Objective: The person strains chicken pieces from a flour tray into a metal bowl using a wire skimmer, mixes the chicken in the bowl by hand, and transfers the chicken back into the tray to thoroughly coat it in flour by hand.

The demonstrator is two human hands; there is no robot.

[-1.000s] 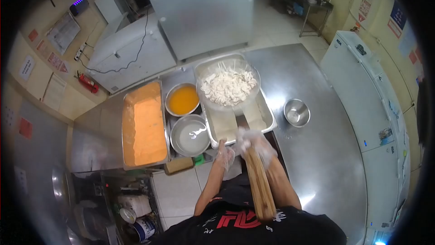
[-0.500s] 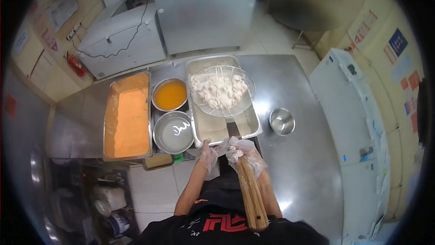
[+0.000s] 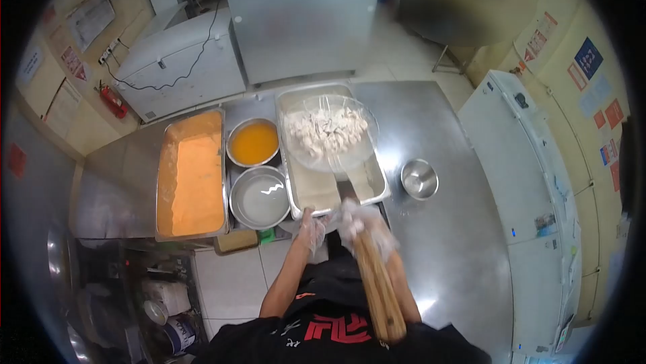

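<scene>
My right hand [image 3: 365, 227], in a clear plastic glove, is wrapped round the wooden handle [image 3: 378, 284] of a wire strainer [image 3: 369, 152]. White-coated pieces [image 3: 328, 132] lie in the strainer's basket, which is over a steel tray [image 3: 308, 194] of pale flour. My left hand [image 3: 311, 231], gloved too, holds the near left edge of that tray. To the left are a bowl of orange liquid [image 3: 254, 144], a bowl of cloudy liquid [image 3: 258, 201] and a tray of orange powder [image 3: 196, 189].
An empty metal bowl [image 3: 419, 179] stands on the steel table [image 3: 449, 243] at the right. Beyond are a white chest freezer [image 3: 182, 61] and a large grey cabinet [image 3: 303, 24]. A white appliance [image 3: 531, 196] stands along the right wall.
The strainer and its handle have shifted slightly, and the pieces in the basket have moved about. My right hand is more blurred. My left hand stays at the tray's edge.
</scene>
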